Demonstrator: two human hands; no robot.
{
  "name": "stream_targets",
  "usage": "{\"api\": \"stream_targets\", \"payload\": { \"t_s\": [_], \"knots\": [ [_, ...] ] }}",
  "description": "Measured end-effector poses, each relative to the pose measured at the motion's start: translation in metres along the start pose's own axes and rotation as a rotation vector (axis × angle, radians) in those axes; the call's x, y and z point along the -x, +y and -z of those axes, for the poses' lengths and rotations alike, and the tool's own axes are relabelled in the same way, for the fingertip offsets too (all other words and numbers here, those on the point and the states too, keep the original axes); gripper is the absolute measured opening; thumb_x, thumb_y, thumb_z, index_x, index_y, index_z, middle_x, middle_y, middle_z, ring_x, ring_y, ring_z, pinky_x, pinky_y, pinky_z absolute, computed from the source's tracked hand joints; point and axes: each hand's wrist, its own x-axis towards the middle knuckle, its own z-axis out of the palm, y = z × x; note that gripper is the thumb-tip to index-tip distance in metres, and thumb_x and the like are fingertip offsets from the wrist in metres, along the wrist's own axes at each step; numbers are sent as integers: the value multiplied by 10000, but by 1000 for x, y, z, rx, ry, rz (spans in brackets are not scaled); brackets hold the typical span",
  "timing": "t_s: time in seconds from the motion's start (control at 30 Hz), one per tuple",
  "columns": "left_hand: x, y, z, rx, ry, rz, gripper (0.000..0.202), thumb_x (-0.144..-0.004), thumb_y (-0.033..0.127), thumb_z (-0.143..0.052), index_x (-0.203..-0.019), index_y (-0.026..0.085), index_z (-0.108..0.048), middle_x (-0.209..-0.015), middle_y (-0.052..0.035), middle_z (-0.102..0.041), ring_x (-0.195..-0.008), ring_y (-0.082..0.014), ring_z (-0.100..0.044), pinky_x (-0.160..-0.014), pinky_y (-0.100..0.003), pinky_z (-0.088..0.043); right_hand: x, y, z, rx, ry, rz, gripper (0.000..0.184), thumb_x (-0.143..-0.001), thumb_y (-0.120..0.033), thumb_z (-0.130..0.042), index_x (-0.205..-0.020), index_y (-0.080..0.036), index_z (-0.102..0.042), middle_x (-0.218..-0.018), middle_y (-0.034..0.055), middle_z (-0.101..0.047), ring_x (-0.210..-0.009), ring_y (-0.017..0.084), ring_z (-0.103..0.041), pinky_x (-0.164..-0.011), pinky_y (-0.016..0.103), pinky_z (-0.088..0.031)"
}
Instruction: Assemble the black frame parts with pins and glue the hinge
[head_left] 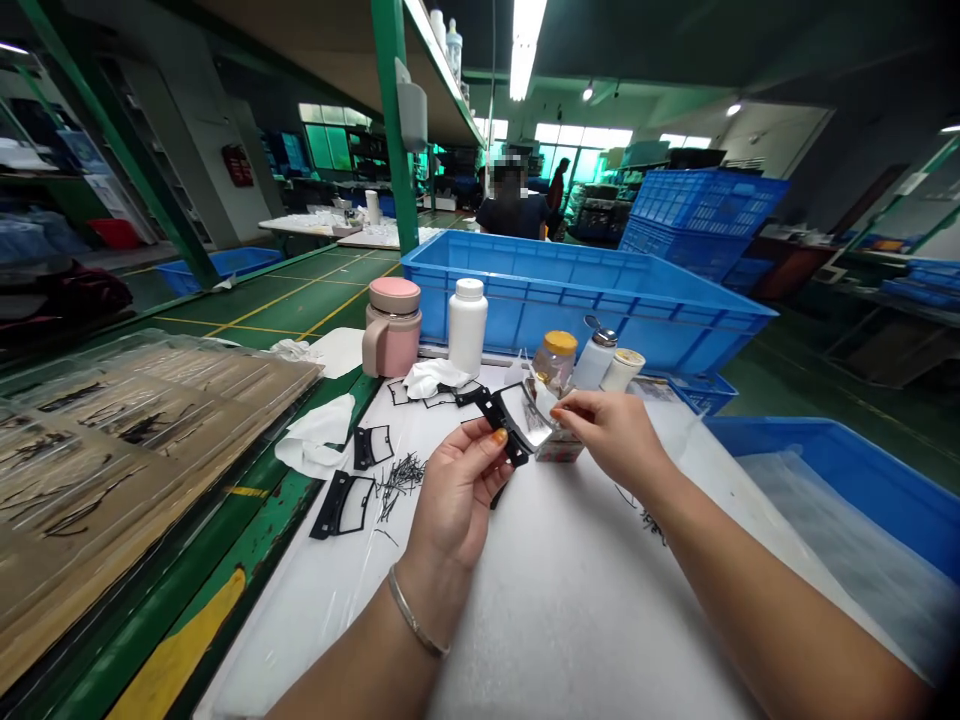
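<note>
My left hand (459, 490) pinches a small black frame piece with a clear window (510, 422) above the white table sheet (570, 600). My right hand (611, 432) is closed in a pinch at the piece's right edge, fingertips touching it; what it grips there is too small to name. Two similar black frames (343, 503) (373, 445) lie on the sheet to the left. A heap of thin black pins (397, 478) lies between them and my left hand.
A pink mug (392, 326), white bottle (467, 325), yellow-lidded jar (556, 358) and dispenser bottles (600, 358) stand behind. Large blue crates (585, 300) (847, 490) sit behind and right. Bagged cardboard sheets (112, 440) lie left. White cloths (319, 435). A person stands far back.
</note>
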Motion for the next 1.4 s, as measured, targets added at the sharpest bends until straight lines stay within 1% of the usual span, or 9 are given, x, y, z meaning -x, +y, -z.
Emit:
{"api": "stream_targets", "payload": {
  "t_s": [0.07,0.13,0.2,0.27,0.37,0.47,0.97,1.2,1.4],
  "knots": [
    [1,-2,0,-7,-27,4,246,-755,121,-761,-979,127,-659,-870,-23,-684,-679,-58,-628,-626,-143,-523,8,-3,7,-25,115,16,181,-874,-285,-620,-790,-180,-741,-665,5,-652,-587,150,-593,-558,254,-398],
    [2,-5,-1,-13,-43,11,233,-762,136,-765,-971,131,-663,-886,-27,-684,-708,-63,-632,-643,-150,-524,17,-9,18,-109,329,47,181,-900,-319,-641,-840,-181,-741,-691,8,-651,-576,144,-584,-555,253,-421],
    [5,-8,-3,-37,-45,29,236,-762,155,-776,-971,140,-667,-902,-28,-687,-727,-67,-635,-652,-155,-525,26,-18,29,-276,588,96,151,-897,-314,-692,-853,-178,-739,-701,16,-640,-570,143,-572,-544,258,-434],
    [8,-10,-4,-73,-57,58,239,-763,180,-786,-970,145,-671,-913,-32,-689,-744,-72,-639,-654,-155,-523,34,-25,35,-490,741,136,139,-895,-293,-721,-842,-165,-732,-705,32,-628,-565,148,-565,-509,260,-419],
    [10,-15,-5,-96,-113,110,223,-758,184,-790,-947,146,-678,-907,-30,-688,-738,-70,-635,-649,-153,-517,43,-30,33,-765,686,122,160,-919,-291,-709,-853,-146,-727,-737,62,-644,-539,136,-554,-470,240,-395],
    [10,-18,-5,-106,-158,161,208,-761,172,-783,-941,140,-684,-889,-27,-677,-708,-60,-622,-630,-144,-509,50,-30,26,-844,571,80,169,-927,-307,-707,-886,-146,-734,-758,76,-661,-543,126,-561,-473,220,-414],
    [7,-24,-4,-97,-131,254,252,-776,123,-734,-1019,93,-673,-873,-48,-635,-672,-59,-598,-597,-142,-522,51,-23,19,-748,535,-36,146,-901,-311,-739,-885,-166,-752,-805,81,-670,-593,135,-575,-499,223,-434],
    [5,-24,-2,-29,-139,274,207,-810,104,-693,-1017,111,-678,-899,-52,-650,-694,-57,-613,-635,-137,-531,55,-29,23,-802,530,-7,143,-911,-295,-731,-902,-154,-752,-775,88,-663,-566,128,-563,-505,228,-429],
    [6,-23,-1,-24,-126,245,208,-826,106,-681,-1033,128,-674,-931,-54,-649,-704,-59,-603,-649,-145,-523,61,-35,23,-675,553,18,123,-912,-284,-731,-884,-167,-753,-786,78,-655,-610,167,-598,-510,265,-416]
  ]
}}
